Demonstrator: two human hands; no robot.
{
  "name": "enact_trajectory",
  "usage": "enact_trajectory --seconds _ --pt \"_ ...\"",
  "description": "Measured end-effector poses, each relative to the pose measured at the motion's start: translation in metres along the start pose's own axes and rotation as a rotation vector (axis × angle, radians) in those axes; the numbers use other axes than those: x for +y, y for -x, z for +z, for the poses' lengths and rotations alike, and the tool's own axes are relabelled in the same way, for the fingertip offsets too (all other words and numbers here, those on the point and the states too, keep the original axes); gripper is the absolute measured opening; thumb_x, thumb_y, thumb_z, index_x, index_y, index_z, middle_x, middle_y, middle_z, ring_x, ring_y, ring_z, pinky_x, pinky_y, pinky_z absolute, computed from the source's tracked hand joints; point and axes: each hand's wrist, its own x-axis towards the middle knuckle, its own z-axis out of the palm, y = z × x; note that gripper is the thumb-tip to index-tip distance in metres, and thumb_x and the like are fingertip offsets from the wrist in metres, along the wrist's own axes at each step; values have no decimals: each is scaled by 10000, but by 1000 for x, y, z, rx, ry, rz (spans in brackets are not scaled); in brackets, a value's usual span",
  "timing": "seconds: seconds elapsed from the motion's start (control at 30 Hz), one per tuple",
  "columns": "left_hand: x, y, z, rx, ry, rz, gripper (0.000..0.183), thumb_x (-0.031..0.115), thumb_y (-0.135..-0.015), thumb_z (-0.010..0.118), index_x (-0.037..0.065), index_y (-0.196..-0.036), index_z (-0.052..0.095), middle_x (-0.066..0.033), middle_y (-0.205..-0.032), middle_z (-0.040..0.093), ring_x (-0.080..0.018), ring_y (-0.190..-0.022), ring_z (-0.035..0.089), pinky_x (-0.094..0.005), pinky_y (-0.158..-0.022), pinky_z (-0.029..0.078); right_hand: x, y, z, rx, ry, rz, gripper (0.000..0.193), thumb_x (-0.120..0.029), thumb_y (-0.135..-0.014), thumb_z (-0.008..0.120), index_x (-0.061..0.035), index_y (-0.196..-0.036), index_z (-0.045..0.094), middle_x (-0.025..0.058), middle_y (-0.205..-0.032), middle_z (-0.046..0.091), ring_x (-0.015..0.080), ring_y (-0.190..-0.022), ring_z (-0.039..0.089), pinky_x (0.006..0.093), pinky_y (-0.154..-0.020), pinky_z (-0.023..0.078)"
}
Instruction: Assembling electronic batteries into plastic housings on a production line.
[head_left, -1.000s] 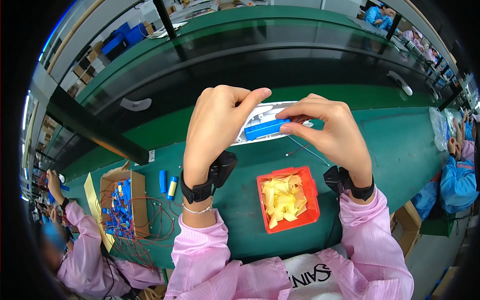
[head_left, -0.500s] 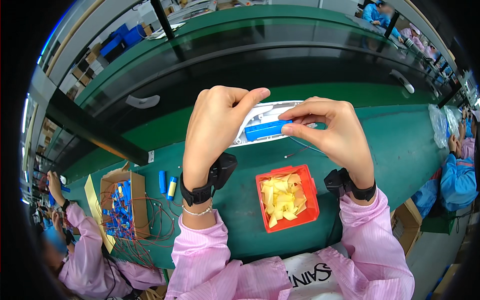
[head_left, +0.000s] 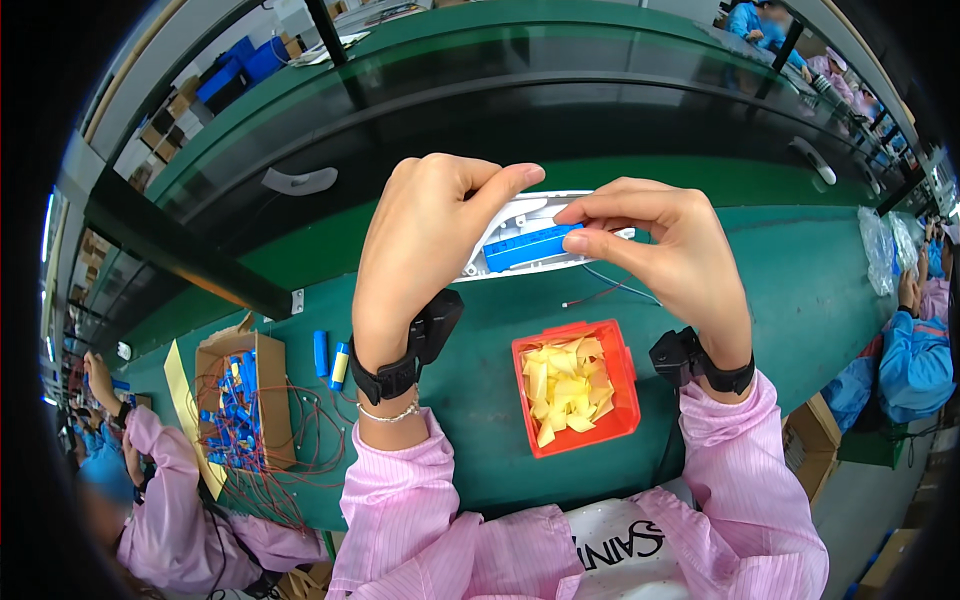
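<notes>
My left hand (head_left: pixel 415 245) grips a long white plastic shell (head_left: pixel 522 211) by its left end, with the thumb along the upper rim. Inside the shell's cavity lies a blue wrapped battery pack (head_left: pixel 525 249), slightly tilted up to the right. The thumb and forefinger of my right hand (head_left: pixel 675 235) pinch the pack's right end. Thin wires (head_left: pixel 620 286) trail out below my right hand. Beneath the shell, on the green bench, stands a red bin (head_left: pixel 583 442) of yellow paper pieces (head_left: pixel 566 390).
At left, a cardboard box (head_left: pixel 270 400) holds blue battery packs with tangled red wires; two cells (head_left: pixel 321 353) lie beside it. White shells (head_left: pixel 300 181) rest on the dark conveyor (head_left: pixel 500 130) beyond. A metal post (head_left: pixel 190 240) rises at left. Co-workers sit on both sides.
Both hands and the shell have shifted slightly up in the picture, and the pack's right end sits a little higher. White shells on the conveyor appear further right.
</notes>
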Motion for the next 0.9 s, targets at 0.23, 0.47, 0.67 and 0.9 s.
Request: enact_trajectory --seconds 0.23,0.47,0.67,0.9 --pt "0 0 -6 -2 32 -55 411 328 -920 686 -71 -831 724 -40 -537 593 -28 -504 501 -231 -456 367 -1 0 -2 59 -12 -58 205 -78 -813 755 36 -983 740 140 -896 717 182 -783 686 290 -737 544" --pt "-1 0 -4 14 56 -54 435 331 -925 683 -86 -805 708 -30 -533 585 -20 -500 486 -228 -453 364 -3 1 0 65 95 -97 198 -72 -791 766 18 -967 747 139 -873 715 197 -769 680 301 -697 534" --pt "2 3 -2 46 65 -109 441 331 -914 695 -92 -788 707 -38 -520 585 -22 -490 492 -225 -447 360 0 1 -1 23 143 -156 192 -80 -797 758 9 -966 747 142 -865 709 226 -750 662 321 -690 528" --pt "7 5 0 30 -7 -117 433 330 -902 706 -86 -781 714 -40 -512 576 -18 -487 482 -228 -447 362 4 -1 -8 -108 140 -178 207 -85 -810 743 4 -996 740 133 -871 680 245 -770 647 325 -697 518"
